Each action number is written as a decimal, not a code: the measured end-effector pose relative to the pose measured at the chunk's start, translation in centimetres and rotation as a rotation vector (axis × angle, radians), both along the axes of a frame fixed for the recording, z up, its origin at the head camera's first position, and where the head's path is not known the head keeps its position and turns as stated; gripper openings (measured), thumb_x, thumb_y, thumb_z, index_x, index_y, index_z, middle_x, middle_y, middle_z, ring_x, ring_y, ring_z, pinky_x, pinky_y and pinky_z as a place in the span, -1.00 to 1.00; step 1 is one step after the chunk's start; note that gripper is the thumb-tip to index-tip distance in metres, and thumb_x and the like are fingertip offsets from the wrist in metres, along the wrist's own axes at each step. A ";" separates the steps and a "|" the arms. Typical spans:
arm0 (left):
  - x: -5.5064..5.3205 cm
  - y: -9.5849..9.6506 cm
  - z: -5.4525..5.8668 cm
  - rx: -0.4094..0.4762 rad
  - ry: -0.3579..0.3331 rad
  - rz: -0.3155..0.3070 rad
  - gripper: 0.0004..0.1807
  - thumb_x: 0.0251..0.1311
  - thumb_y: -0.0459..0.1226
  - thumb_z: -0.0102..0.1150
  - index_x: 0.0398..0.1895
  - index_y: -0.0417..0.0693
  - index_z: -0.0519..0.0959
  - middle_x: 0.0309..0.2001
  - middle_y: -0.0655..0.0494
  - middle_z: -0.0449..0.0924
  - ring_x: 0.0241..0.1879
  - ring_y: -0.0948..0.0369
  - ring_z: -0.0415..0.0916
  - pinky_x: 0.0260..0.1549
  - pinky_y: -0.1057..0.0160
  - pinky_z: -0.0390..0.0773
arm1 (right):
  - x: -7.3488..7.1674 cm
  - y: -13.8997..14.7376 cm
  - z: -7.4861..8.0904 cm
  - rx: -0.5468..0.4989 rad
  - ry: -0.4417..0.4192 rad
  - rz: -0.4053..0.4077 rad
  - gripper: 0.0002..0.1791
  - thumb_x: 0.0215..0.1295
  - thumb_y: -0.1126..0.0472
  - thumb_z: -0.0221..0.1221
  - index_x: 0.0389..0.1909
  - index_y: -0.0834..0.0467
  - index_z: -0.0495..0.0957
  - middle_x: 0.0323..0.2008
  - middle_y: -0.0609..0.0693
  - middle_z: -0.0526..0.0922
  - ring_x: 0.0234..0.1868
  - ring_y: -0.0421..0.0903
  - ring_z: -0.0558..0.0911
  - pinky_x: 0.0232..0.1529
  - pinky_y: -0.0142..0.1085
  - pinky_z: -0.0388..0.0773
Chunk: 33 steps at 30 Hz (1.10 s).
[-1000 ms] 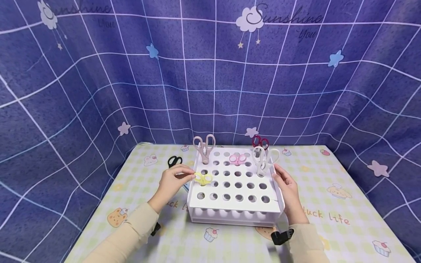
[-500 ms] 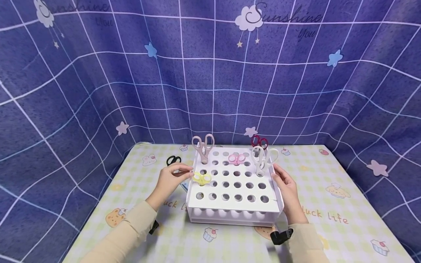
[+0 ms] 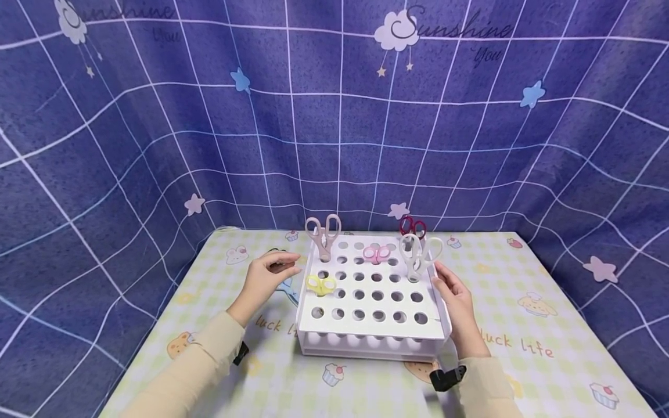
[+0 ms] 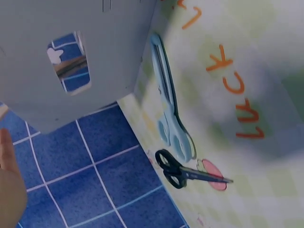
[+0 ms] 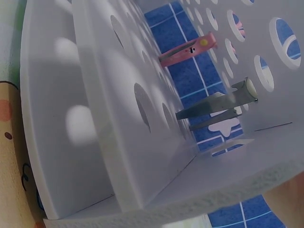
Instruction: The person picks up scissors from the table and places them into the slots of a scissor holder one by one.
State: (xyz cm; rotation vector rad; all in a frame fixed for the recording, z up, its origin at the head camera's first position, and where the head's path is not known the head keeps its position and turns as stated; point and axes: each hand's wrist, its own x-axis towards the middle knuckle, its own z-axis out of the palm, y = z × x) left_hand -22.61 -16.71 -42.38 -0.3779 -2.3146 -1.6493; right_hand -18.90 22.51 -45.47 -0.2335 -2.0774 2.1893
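Note:
A white rack (image 3: 366, 326) with rows of round holes stands on the table. Just left of it, my left hand (image 3: 263, 278) hovers with thumb and fingers apart and nothing between them. Nearest to that hand, yellow-handled scissors (image 3: 321, 285) stand in a left-side hole. My right hand (image 3: 456, 296) holds the rack by its right side panel. Also upright in the holes are mauve scissors (image 3: 324, 241), small pink scissors (image 3: 376, 253), white scissors (image 3: 417, 261) and dark red scissors (image 3: 413, 226). Their blades partly show between the shelves in the right wrist view.
Light blue scissors (image 4: 172, 111) and black scissors (image 4: 176, 170) lie on the checked tablecloth (image 3: 245, 371) left of the rack, partly behind my left hand in the head view. A blue curtain (image 3: 334, 116) hangs behind the table.
My left hand has let go of the yellow scissors and drawn back slightly to the left. The scissors stay in the rack; my right hand keeps its place.

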 end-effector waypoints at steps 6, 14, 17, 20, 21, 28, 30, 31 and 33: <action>-1.2 -0.9 -0.1 0.005 -0.016 -0.024 -0.61 0.03 -0.39 0.40 -0.01 -0.25 0.64 0.05 -0.19 0.57 -0.01 -0.01 0.62 0.03 0.23 0.61 | 0.0 0.1 -0.1 -0.012 -0.006 -0.008 -0.46 0.48 0.16 -0.01 0.44 0.11 0.22 0.44 -0.01 0.27 0.40 -0.23 0.28 0.27 -0.62 0.29; -3.3 -2.5 -0.3 -0.024 -0.084 0.017 -0.52 0.02 -0.47 0.38 0.09 -0.24 0.58 0.05 -0.28 0.49 -0.14 0.44 0.56 0.04 0.41 0.57 | 0.0 0.2 0.0 -0.016 -0.019 -0.010 -0.45 0.48 0.14 0.01 0.44 0.09 0.21 0.45 -0.03 0.27 0.40 -0.24 0.28 0.31 -0.59 0.27; -4.2 -3.2 -0.6 -0.039 -0.083 0.022 -0.50 -0.01 -0.49 0.38 0.09 -0.26 0.57 0.03 -0.30 0.51 -0.09 0.27 0.58 0.08 0.28 0.58 | 0.0 0.2 0.1 -0.020 -0.022 -0.011 -0.45 0.48 0.15 0.00 0.44 0.09 0.22 0.44 -0.03 0.27 0.39 -0.25 0.28 0.31 -0.59 0.26; -4.8 -3.6 -0.9 -0.062 -0.077 0.036 -0.48 -0.03 -0.51 0.40 0.09 -0.26 0.57 0.00 -0.28 0.55 -0.04 0.06 0.57 0.07 0.22 0.59 | 0.0 0.2 0.1 -0.021 -0.018 -0.010 -0.45 0.48 0.15 0.00 0.44 0.09 0.21 0.44 -0.03 0.27 0.38 -0.25 0.28 0.32 -0.59 0.26; -4.8 -3.7 -1.0 -0.077 -0.074 0.041 -0.48 -0.04 -0.50 0.40 0.09 -0.26 0.57 -0.01 -0.27 0.56 -0.03 0.01 0.56 0.06 0.23 0.60 | 0.0 0.2 0.1 -0.019 -0.016 -0.010 -0.45 0.48 0.15 0.00 0.45 0.09 0.21 0.44 -0.03 0.27 0.38 -0.25 0.28 0.31 -0.59 0.26; -5.3 -4.6 -1.5 -0.114 -0.075 0.054 -0.49 -0.01 -0.51 0.38 0.10 -0.33 0.55 0.00 -0.36 0.56 -0.02 -0.05 0.54 0.07 0.15 0.58 | -0.1 0.1 -0.1 -0.016 0.001 -0.016 -0.46 0.48 0.15 0.01 0.43 0.10 0.23 0.41 0.02 0.30 0.31 -0.29 0.33 0.18 -0.67 0.32; -5.4 -5.0 -1.7 -0.097 -0.077 0.056 -0.50 -0.01 -0.52 0.37 0.08 -0.37 0.55 -0.02 -0.38 0.57 -0.02 -0.09 0.54 0.06 0.19 0.60 | -0.2 0.0 -0.1 -0.023 0.005 -0.017 -0.47 0.47 0.16 0.01 0.42 0.10 0.25 0.40 0.04 0.31 0.27 -0.31 0.36 0.15 -0.68 0.33; -5.5 -5.1 -1.8 -0.092 -0.079 0.057 -0.50 -0.01 -0.53 0.37 0.08 -0.37 0.55 -0.03 -0.38 0.58 -0.03 -0.09 0.55 0.05 0.22 0.60 | -0.2 0.0 -0.2 -0.026 0.004 -0.018 -0.47 0.47 0.16 0.02 0.42 0.10 0.25 0.39 0.05 0.32 0.25 -0.33 0.37 0.15 -0.68 0.34; -5.8 -5.6 -2.1 -0.088 -0.083 0.057 -0.51 -0.01 -0.52 0.37 0.08 -0.37 0.56 -0.05 -0.36 0.59 -0.03 -0.11 0.55 0.01 0.30 0.62 | -0.3 -0.1 -0.2 -0.029 0.004 -0.019 -0.47 0.47 0.16 0.02 0.41 0.10 0.26 0.38 0.05 0.33 0.22 -0.35 0.38 0.14 -0.68 0.35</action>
